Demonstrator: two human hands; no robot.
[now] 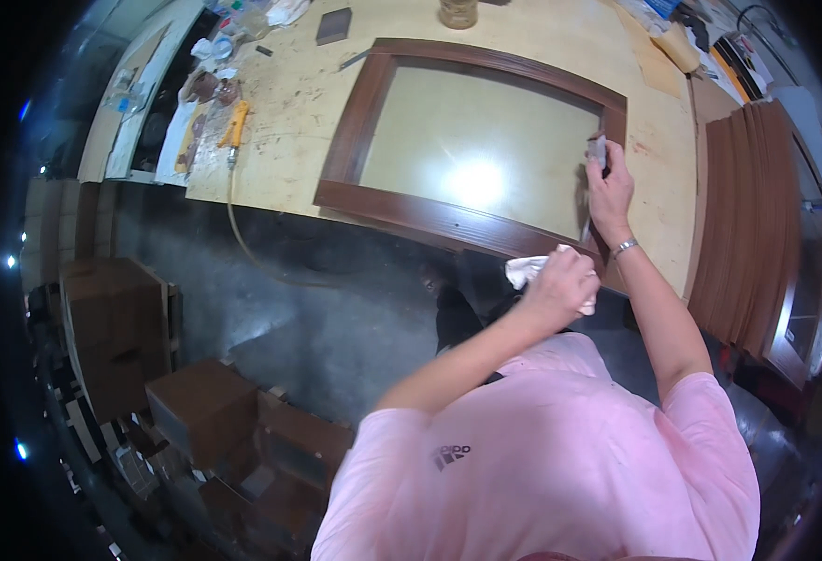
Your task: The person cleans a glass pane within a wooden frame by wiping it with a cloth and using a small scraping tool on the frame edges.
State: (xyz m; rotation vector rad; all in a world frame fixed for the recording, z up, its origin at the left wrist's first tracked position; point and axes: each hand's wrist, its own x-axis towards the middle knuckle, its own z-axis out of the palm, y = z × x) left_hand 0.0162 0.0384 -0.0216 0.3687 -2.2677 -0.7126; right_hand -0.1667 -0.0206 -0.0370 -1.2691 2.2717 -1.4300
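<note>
1. The brown wooden frame (429, 209) lies flat on the pale tabletop (285, 150), in front of the person, near the tabletop's front edge. Its long axis runs from left to right, slanting so that the right end of the near rail sits closer to the body.

2. The right hand (611, 194) is the nearer to the frame's right upright, reaching over it with the forearm roughly in line with that short side. Most of the frame therefore lies to the left of this grip.

3. The right grip is closed, fingers and thumb pinching a small pale piece (600, 151) that stands up past the fingertips at the upright's inner edge. What the piece is made of, I cannot tell.

4. The left hand (565, 279) is the nearer to the near right corner, with its forearm crossing in front of the torso toward the right. From this grip the frame lies beyond and mostly to the left.

5. The left grip is curled around a bunched white cloth (524, 270), which spills out on both sides. Whether cloth or knuckles touch the near rail, I cannot tell.
</note>
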